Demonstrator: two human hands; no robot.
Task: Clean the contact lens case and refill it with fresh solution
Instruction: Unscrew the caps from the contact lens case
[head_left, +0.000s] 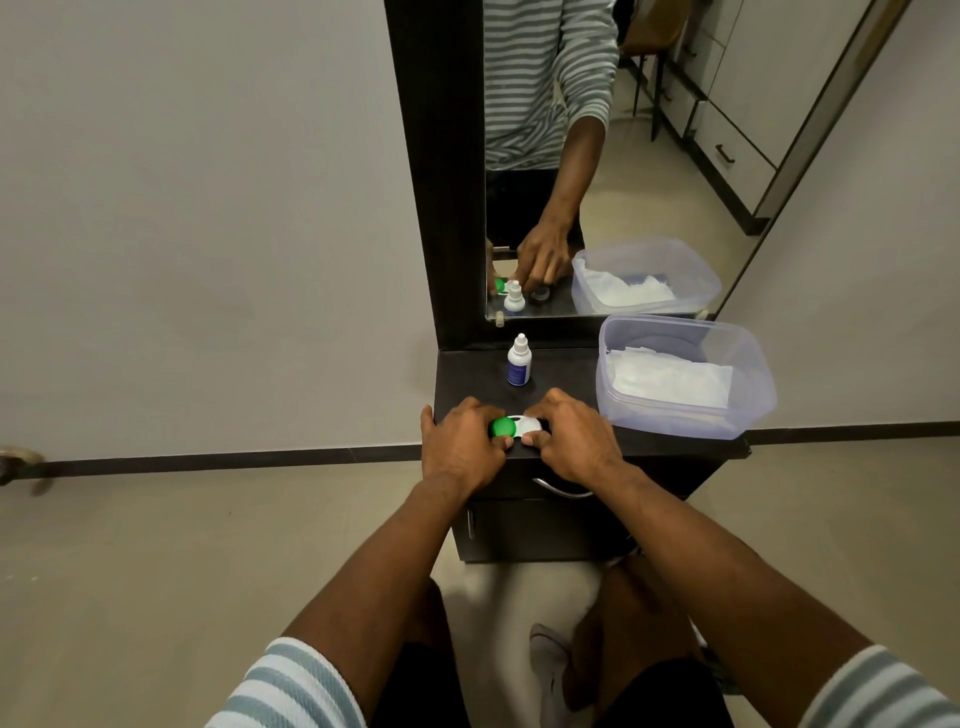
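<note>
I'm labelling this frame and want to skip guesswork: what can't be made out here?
- Head view: right half of the contact lens case, covered by the right hand.
- Whether the green cap is loosened: left hand hides its rim.
- Label on the solution bottle: too small.
- Contents of the plastic tub beyond white tissue: blurred by translucent walls.
</note>
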